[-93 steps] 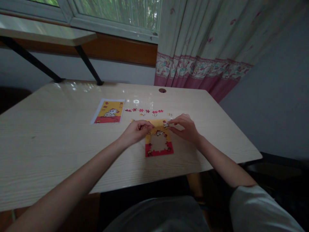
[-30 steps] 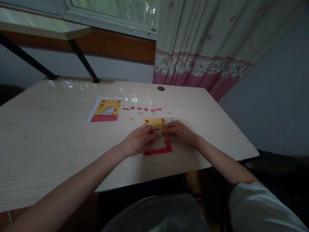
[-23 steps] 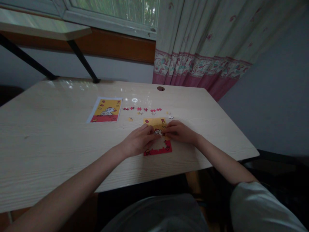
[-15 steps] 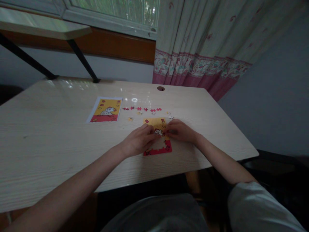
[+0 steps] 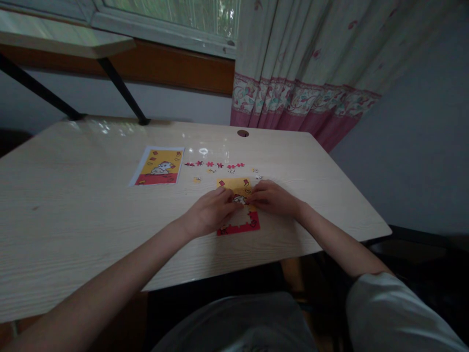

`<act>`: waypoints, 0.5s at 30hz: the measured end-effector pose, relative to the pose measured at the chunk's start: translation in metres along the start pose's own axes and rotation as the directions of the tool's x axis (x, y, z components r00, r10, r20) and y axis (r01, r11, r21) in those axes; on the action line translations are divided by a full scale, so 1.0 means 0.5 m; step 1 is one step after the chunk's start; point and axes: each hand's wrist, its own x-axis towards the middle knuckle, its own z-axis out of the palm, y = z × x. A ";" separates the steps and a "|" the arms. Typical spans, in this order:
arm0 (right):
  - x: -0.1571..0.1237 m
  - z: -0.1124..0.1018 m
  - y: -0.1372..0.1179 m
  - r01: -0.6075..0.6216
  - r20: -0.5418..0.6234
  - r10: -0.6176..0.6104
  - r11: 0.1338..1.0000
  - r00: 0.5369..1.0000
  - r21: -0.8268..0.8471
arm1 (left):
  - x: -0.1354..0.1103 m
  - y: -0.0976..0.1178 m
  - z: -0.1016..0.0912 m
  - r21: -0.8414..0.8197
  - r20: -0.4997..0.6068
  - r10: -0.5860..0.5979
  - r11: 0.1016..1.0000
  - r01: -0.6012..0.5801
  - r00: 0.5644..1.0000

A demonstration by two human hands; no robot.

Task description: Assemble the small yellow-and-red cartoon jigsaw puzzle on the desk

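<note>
Near the desk's front edge lies a partly joined jigsaw puzzle [image 5: 236,183], yellow above and red below, with a white cartoon animal in the middle. A gap in its lower middle bares the desk. My left hand [image 5: 210,210] covers its left side, fingers bent and closed, tips on the puzzle by the animal's head. From the right, my right hand [image 5: 273,196] has thumb and fingers pinched together at the puzzle's middle, at a puzzle piece [image 5: 240,199] by the animal's face. The fingers partly hide that piece.
Red puzzle pieces [image 5: 210,164] lie in a row beyond the puzzle, with several yellow and white pieces [image 5: 197,180] nearer. A printed reference picture [image 5: 161,166] lies to the left. Black shelf legs [image 5: 122,90] stand at the back left; a round cable hole [image 5: 243,133] is near the back edge.
The right fingertips have shifted very slightly at the puzzle's middle. My left hand stays in place, and the whole view has moved a little.
</note>
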 end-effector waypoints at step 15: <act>-0.005 0.010 -0.006 0.013 -0.036 -0.011 0.998 0.999 0.056 | -0.015 -0.020 -0.013 -0.062 -0.027 0.002 0.998 -0.004 1.000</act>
